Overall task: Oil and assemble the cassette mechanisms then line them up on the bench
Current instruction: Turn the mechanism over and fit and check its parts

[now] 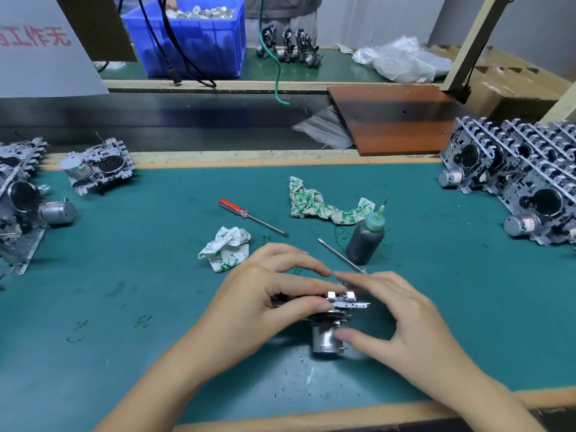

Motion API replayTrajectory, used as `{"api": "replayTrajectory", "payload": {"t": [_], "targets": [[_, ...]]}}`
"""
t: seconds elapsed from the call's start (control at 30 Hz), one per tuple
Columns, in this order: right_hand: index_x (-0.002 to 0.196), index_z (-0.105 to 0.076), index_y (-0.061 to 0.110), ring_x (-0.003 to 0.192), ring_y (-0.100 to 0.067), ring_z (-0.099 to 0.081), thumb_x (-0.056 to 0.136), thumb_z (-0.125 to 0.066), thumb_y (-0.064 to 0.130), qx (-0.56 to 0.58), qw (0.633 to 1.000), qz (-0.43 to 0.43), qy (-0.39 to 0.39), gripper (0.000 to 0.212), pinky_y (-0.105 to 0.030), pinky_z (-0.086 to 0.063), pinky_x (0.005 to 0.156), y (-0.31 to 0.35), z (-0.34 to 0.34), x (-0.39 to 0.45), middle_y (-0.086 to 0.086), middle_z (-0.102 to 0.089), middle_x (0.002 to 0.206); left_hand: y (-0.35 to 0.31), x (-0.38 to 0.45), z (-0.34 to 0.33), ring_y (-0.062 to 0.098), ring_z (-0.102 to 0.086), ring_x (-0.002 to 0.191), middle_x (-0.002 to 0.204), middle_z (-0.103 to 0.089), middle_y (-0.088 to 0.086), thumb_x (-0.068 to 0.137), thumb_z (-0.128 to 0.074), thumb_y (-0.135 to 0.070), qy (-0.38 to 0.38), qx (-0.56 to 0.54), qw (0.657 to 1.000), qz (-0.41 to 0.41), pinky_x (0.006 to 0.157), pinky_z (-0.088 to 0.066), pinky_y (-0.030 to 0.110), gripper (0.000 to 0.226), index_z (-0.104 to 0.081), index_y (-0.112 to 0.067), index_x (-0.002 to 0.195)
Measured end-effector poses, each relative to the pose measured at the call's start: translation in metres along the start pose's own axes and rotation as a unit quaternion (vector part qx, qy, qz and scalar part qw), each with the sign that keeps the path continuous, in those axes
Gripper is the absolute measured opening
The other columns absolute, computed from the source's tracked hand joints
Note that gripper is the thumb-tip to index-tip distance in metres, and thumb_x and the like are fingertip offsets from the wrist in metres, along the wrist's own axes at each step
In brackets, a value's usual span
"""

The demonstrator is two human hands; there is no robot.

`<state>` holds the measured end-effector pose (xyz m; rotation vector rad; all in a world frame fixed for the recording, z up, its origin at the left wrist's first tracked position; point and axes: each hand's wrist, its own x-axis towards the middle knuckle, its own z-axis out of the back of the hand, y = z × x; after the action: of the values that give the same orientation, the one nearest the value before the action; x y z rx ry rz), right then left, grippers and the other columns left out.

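Two hands at work: both are on one cassette mechanism (pixel 335 310) at the near middle of the tabletop (pixel 156 275); the step in hand looks like fitting or seating a part on its top edge.
Finished units, far left: several mechanisms (pixel 99 166) stand on the tabletop's left side, well apart from the work; the one in hand probably joins a row once done.
Left hand: the left hand (pixel 265 294) has its fingers curled over the chassis and its thumb pressed to the near edge, so it grips the frame; it should hold the frame steady and not tilt it.
Rags: a crumpled rag (pixel 226 249) lies just beyond the left hand, a longer rag (pixel 324 207) further back, handy for wiping stray oil.
Screwdrivers: a red-handled screwdriver (pixel 249 215) lies beyond the rags' gap; a thin metal driver (pixel 341 255) lies near the right fingertips.
Motor: the silver motor (pixel 327 339) hangs below the chassis toward the camera.
Right hand: the right hand (pixel 402 319) pinches the unit, fingers over the top brackets, thumb against the motor; light, even pressure seems wise, since the brackets look small.
Oil bottle: the dark oil bottle (pixel 366 240) stands upright beyond the right hand, close enough to knock.
Stock, far right: more stacked mechanisms (pixel 514 176) crowd the right edge.
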<state>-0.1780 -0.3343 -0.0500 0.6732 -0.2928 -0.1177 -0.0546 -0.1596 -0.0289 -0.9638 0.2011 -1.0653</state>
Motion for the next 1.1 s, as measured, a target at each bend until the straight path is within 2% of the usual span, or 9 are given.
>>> {"api": "replayTrajectory", "payload": {"t": [0.1, 0.23, 0.37, 0.47, 0.57, 0.67, 0.97, 1.03, 1.1], "targets": [[0.113, -0.060, 0.041, 0.113, -0.004, -0.053, 0.066, -0.070, 0.051, 0.123, 0.992, -0.023, 0.029, 0.048, -0.015, -0.038, 0.095, 0.004, -0.004, 0.009, 0.023, -0.059, 0.112, 0.001, -0.001, 0.000, 0.007, -0.048, 0.115, 0.110, -0.062, -0.027, 0.083, -0.055, -0.050, -0.002, -0.003, 1.000, -0.001, 0.095, -0.034, 0.013, 0.031, -0.060, -0.050, 0.113], [0.093, -0.072, 0.024, 0.111, -0.011, -0.059, 0.063, -0.079, 0.029, 0.253, 0.965, -0.045, 0.045, 0.031, -0.029, -0.042, 0.099, 0.009, -0.014, 0.017, 0.016, -0.063, 0.110, 0.001, -0.001, -0.001, 0.010, -0.049, 0.112, 0.104, -0.064, -0.025, 0.083, -0.057, -0.048, -0.005, -0.010, 1.000, 0.001, 0.095, -0.035, 0.016, 0.026, -0.069, -0.043, 0.105], [0.081, -0.074, 0.008, 0.105, -0.011, -0.060, 0.063, -0.074, 0.040, 0.250, 0.966, -0.051, 0.029, 0.036, -0.022, -0.041, 0.093, 0.006, -0.019, 0.014, 0.019, -0.063, 0.107, 0.000, -0.001, 0.000, 0.007, -0.048, 0.112, 0.109, -0.062, -0.025, 0.084, -0.055, -0.048, -0.005, 0.005, 1.000, -0.001, 0.096, -0.033, 0.015, 0.030, -0.061, -0.049, 0.113], [0.089, -0.075, 0.018, 0.108, -0.010, -0.060, 0.064, -0.077, 0.034, 0.255, 0.965, -0.052, 0.023, 0.030, -0.021, -0.040, 0.095, 0.004, -0.019, 0.014, 0.019, -0.061, 0.109, 0.000, 0.000, 0.000, 0.005, -0.046, 0.114, 0.111, -0.061, -0.026, 0.084, -0.055, -0.048, -0.004, 0.009, 1.000, -0.003, 0.096, -0.032, 0.013, 0.028, -0.064, -0.047, 0.111], [0.095, -0.073, 0.029, 0.113, -0.014, -0.059, 0.063, -0.081, 0.021, 0.286, 0.957, -0.049, 0.020, 0.034, -0.032, -0.042, 0.100, 0.002, -0.018, 0.015, 0.014, -0.061, 0.112, 0.000, 0.000, 0.000, 0.007, -0.047, 0.115, 0.113, -0.060, -0.025, 0.083, -0.056, -0.048, -0.004, 0.013, 1.000, -0.001, 0.097, -0.032, 0.014, 0.027, -0.072, -0.040, 0.103], [0.096, -0.072, 0.031, 0.112, -0.016, -0.059, 0.061, -0.079, 0.031, 0.310, 0.949, -0.052, 0.029, 0.035, -0.032, -0.043, 0.100, 0.002, -0.020, 0.016, 0.012, -0.061, 0.113, 0.000, -0.001, 0.000, 0.009, -0.046, 0.119, 0.122, -0.055, -0.024, 0.083, -0.057, -0.047, -0.005, 0.015, 1.000, -0.001, 0.100, -0.030, 0.016, 0.025, -0.070, -0.043, 0.104], [0.089, -0.073, 0.029, 0.105, -0.013, -0.061, 0.062, -0.081, 0.025, 0.297, 0.954, -0.039, 0.029, 0.029, -0.024, -0.043, 0.095, 0.003, -0.017, 0.015, 0.013, -0.062, 0.104, 0.000, -0.001, 0.000, 0.009, -0.046, 0.118, 0.121, -0.057, -0.024, 0.084, -0.057, -0.046, -0.006, 0.018, 1.000, -0.008, 0.100, -0.030, 0.015, 0.025, -0.070, -0.042, 0.105], [0.092, -0.071, 0.030, 0.107, -0.009, -0.058, 0.066, -0.075, 0.038, 0.223, 0.974, -0.028, 0.022, 0.028, -0.017, -0.039, 0.094, 0.001, -0.012, 0.009, 0.016, -0.060, 0.107, 0.001, -0.002, 0.000, 0.009, -0.045, 0.119, 0.120, -0.057, -0.024, 0.084, -0.056, -0.047, -0.005, 0.016, 1.000, -0.005, 0.099, -0.030, 0.014, 0.027, -0.066, -0.046, 0.109], [0.094, -0.072, 0.028, 0.104, -0.002, -0.055, 0.071, -0.066, 0.048, 0.065, 0.998, 0.011, -0.022, 0.030, -0.017, -0.038, 0.092, -0.004, -0.007, 0.000, 0.021, -0.062, 0.104, 0.000, -0.002, 0.000, 0.009, -0.045, 0.119, 0.120, -0.057, -0.025, 0.084, -0.055, -0.048, -0.002, 0.017, 1.000, -0.001, 0.097, -0.031, 0.013, 0.027, -0.064, -0.050, 0.110]]}}
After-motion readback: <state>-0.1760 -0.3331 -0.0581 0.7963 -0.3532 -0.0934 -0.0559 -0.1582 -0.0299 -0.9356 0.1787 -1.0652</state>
